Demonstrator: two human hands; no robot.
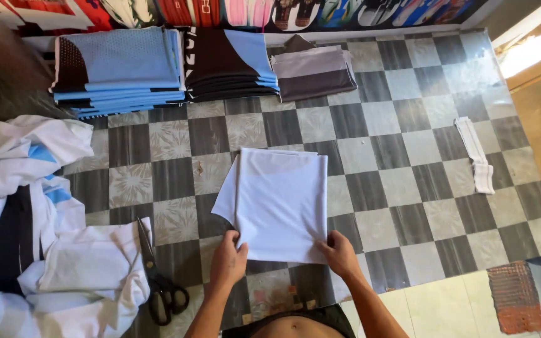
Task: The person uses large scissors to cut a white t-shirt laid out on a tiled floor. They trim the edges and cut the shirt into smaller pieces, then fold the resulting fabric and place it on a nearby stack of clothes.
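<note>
A folded white garment [280,200] lies flat on the checkered floor in front of me, a sleeve sticking out at its left. My left hand [228,258] grips the garment's near left corner. My right hand [339,253] pinches the near right corner. Both hands rest on the near edge of the cloth.
Black scissors [159,278] lie on the floor to the left, beside a heap of white and blue cloth [29,219]. Stacks of folded blue [120,69], black [230,62] and grey [314,72] garments line the far wall. A white strip of cloth [476,153] lies at right.
</note>
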